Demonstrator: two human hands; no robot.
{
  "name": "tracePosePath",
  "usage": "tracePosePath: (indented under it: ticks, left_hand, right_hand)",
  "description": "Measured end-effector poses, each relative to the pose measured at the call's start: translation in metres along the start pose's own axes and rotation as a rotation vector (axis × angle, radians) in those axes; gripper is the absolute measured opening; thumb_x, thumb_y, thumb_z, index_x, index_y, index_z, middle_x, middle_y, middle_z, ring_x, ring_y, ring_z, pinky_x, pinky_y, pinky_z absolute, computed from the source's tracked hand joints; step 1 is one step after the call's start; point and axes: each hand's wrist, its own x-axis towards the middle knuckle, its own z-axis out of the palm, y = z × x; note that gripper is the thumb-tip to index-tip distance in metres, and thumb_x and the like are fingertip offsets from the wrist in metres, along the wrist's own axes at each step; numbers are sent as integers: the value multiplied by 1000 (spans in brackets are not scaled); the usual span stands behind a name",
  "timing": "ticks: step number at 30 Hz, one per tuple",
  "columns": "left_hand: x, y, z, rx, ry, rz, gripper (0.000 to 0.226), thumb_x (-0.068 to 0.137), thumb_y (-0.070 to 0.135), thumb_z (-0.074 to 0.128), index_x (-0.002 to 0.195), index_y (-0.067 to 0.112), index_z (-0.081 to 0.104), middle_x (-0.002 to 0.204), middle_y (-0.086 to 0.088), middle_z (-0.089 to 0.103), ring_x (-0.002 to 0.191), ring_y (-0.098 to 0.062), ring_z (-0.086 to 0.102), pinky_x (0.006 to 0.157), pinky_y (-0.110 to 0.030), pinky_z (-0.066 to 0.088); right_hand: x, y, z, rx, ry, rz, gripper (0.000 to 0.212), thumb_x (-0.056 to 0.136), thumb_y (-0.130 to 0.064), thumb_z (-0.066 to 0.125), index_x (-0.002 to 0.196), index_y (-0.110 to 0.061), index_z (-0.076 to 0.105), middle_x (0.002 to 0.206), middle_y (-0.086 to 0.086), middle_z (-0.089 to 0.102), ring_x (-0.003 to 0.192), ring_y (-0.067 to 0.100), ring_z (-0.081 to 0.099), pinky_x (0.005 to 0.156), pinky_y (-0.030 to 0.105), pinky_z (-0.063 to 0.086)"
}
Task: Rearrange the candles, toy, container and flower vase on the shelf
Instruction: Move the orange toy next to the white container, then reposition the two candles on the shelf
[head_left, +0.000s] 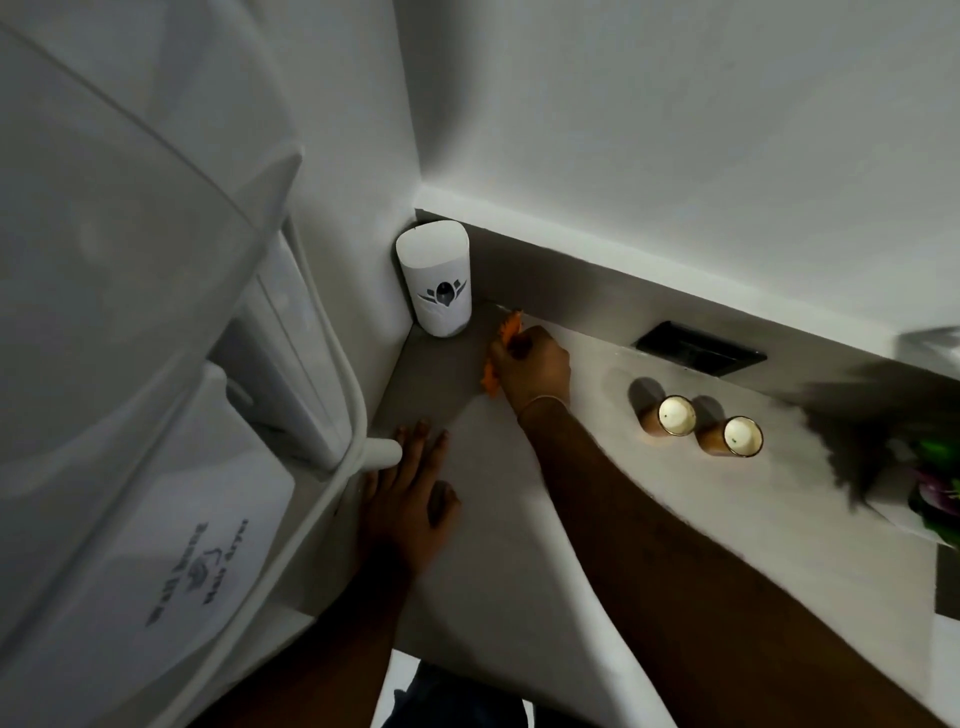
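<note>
My right hand is clenching the orange toy at centre frame, container just upper left; left hand is lying flat, released

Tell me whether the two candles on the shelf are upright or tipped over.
Upright. Both candles stand on their bases on the shelf, their cream tops facing up toward the camera, side by side and apart from the right hand.

White wall-mounted hair dryer at left; black socket plate in the backsplash.
</note>
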Motion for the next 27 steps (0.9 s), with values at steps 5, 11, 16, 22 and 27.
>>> tracePosePath:
  ticks: [5, 11, 16, 22, 27]
  left_hand:
    - [-1, 7, -10, -8, -1, -7, 74, 94, 42, 44, 167, 31, 35, 179, -1, 26, 166, -29, 23, 130, -60, 26]
    - [0, 16, -11, -3, 55, -11, 72, 90, 40, 41, 159, 19, 52, 170, -13, 43, 157, -39, 40, 120, -66, 37]
    - [-9, 30, 7, 67, 124, -11, 68, 94, 34, 39, 156, 11, 54, 166, -17, 47, 152, -37, 44, 116, -62, 38]
    - [11, 99, 25, 95, -25, 236, 74, 88, 31, 44, 162, 25, 47, 172, -6, 38, 155, -35, 45, 123, -57, 27]
    - [18, 116, 31, 46, -56, 109, 77, 90, 32, 46, 166, 32, 37, 176, -4, 34, 161, -30, 36, 127, -60, 27]
  right_hand:
    - [-12, 6, -7, 30, -9, 35, 45, 86, -68, 58, 101, -26, 66, 90, -3, 73, 85, 21, 70, 79, 31, 54]
    - [-70, 90, -47, 305, 321, 376, 37, 91, -66, 55, 96, -30, 62, 85, -10, 65, 91, 22, 67, 86, 34, 52]
    - [-83, 134, -94, 406, 454, 469, 50, 82, -57, 75, 116, -42, 42, 99, -4, 69, 90, 21, 63, 94, 37, 49]
    - [-38, 115, -102, 390, 396, 382, 54, 86, -37, 76, 132, -32, 50, 117, 10, 74, 113, 36, 68, 99, 47, 53]
    - [-8, 99, -96, 222, 240, 212, 52, 83, -46, 76, 130, -35, 60, 121, 4, 75, 115, 32, 69, 98, 43, 56]
